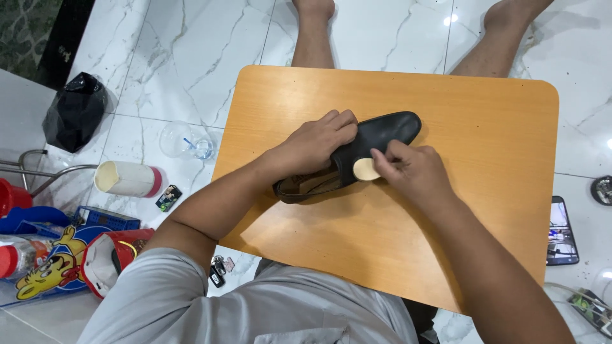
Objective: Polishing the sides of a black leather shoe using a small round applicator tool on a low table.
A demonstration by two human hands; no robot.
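Shoe, black leather slip-on (373, 137), lies centre of the orange wooden table (484, 210), toe toward two o'clock. Left hand (315, 141) clasps its top; right hand (414, 173) pinches a round beige pad (365, 169) against its side. Pad may slip if pressed unevenly.

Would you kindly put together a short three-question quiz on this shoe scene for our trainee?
1. True or false: the black shoe lies on the marble floor.
2. Which hand presses the round beige pad against the shoe's side?
A. left hand
B. right hand
3. Fill in: on the floor, to the right of the wooden table, lies a ____ with a lit screen.

Key:
1. False; it lies on the table.
2. B; the left hand steadies the shoe from above.
3. phone
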